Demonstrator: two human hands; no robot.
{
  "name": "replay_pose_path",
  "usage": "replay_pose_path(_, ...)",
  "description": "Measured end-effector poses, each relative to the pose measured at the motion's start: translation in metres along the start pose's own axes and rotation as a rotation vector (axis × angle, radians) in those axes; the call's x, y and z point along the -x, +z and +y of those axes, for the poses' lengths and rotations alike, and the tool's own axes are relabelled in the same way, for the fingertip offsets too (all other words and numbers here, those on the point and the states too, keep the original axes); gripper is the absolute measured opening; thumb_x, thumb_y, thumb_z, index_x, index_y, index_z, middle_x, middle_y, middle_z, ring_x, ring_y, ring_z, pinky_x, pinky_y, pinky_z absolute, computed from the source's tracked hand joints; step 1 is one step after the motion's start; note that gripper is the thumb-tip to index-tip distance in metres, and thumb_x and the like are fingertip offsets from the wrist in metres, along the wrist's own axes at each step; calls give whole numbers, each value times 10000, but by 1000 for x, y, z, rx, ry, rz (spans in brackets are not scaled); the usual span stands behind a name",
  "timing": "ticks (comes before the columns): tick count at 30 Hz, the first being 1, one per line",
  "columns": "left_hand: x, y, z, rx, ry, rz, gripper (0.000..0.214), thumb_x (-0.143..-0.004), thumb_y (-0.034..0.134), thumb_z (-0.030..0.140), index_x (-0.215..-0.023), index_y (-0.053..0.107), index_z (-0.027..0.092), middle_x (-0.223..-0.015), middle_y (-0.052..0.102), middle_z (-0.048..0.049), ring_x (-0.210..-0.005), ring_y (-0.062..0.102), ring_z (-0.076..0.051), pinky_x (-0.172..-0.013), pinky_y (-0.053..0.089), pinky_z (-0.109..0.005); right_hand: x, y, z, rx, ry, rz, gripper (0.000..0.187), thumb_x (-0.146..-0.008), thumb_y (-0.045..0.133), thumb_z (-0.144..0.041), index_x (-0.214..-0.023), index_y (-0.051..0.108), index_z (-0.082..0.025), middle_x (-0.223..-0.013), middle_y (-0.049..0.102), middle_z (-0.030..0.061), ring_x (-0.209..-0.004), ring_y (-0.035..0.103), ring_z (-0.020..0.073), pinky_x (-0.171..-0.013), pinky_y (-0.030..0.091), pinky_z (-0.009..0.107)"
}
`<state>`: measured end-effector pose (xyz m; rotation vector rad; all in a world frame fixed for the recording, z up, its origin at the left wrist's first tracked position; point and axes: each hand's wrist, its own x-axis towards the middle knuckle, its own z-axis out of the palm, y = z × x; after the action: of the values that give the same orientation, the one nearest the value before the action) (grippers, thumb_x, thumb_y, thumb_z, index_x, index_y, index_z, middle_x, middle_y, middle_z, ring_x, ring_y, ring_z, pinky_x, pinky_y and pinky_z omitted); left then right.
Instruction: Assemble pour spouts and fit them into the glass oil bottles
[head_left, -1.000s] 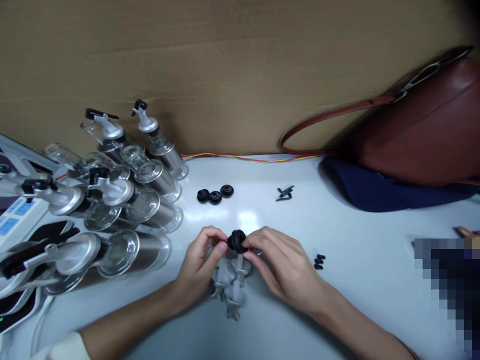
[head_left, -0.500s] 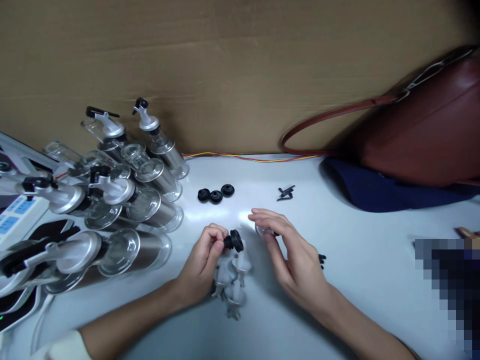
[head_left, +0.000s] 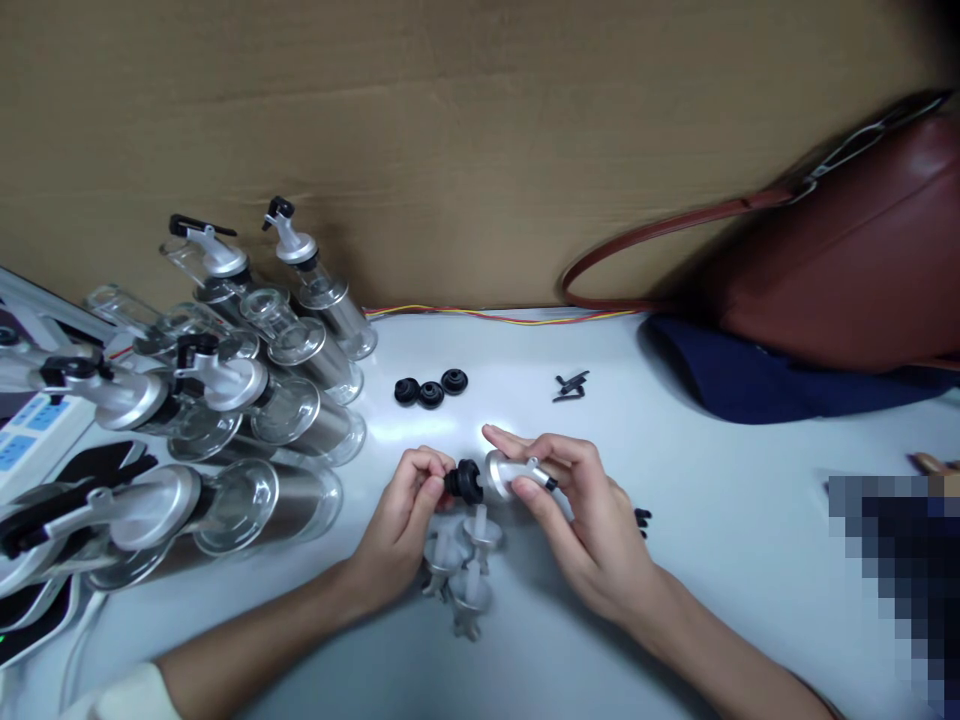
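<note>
Black stopper (head_left: 468, 482) pinched in the left fingers (head_left: 430, 490) could slip if the silver spout (head_left: 498, 477) the right fingers (head_left: 541, 504) hold tilts.

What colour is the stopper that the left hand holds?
The stopper in the left hand is black, seen in the head view.

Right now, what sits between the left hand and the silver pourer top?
In the head view, a black stopper, held by the left hand, facing the silver pourer top.
</note>
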<state>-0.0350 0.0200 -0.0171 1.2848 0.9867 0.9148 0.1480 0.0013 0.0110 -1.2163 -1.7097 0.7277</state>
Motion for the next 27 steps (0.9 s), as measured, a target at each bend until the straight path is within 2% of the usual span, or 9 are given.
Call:
replay_pose_path(7,2,0,-1,30,17,-30,267,-940,429,447,-842,432,199,-834,496,4,-673,474,-96,-655,425,-230,0,0,-3,-78,39,-96,118,-924,404,-182,-1000,334,-240,-1203,653,188,-1147,605,242,-859,566,368)
replay_pose_path(13,0,0,1,44,-21,-21,319,-905,473,498,-822,442,191,-830,519,-9,-667,486,-102,-638,434,-239,-3,-3,-9,-151,109,-146,101,-914,420,-207,-917,331,-254,-1153,681,180,-1156,596,252,-809,568,341)
replay_pose_path(16,-2,0,3,66,-63,-6,322,-890,503,500,-827,458,188,-807,528,-4,-661,494,-102,-639,434,-238,-4,-5,-9,-145,127,-183,85,-924,405,-224,-891,333,-256,-1116,697,181,-1207,552,260,-780,567,324)
replay_pose_path(20,-3,0,6,92,-109,14,350,-858,539,530,-830,471,187,-728,508,21,-624,491,-94,-639,432,-234,-4,-4,-6,-70,112,-178,65,-938,389,-233,-907,335,-253,-1195,657,190,-1228,539,262,-802,558,346)
replay_pose_path(23,-3,-2,6,96,-128,17,362,-846,548,543,-828,477,188,-724,513,19,-621,499,-98,-633,437,-236,-3,-3,-3,-17,84,-167,49,-934,393,-226,-923,349,-245,-1200,651,187,-1144,615,251,-789,559,358)
replay_pose_path(27,0,-4,3,143,-97,21,310,-838,597,479,-875,486,192,-843,570,-5,-667,530,-94,-680,454,-234,-3,-2,2,68,15,-132,26,-924,425,-243,-938,405,-233,-1028,687,111,-929,683,190,-775,548,341)
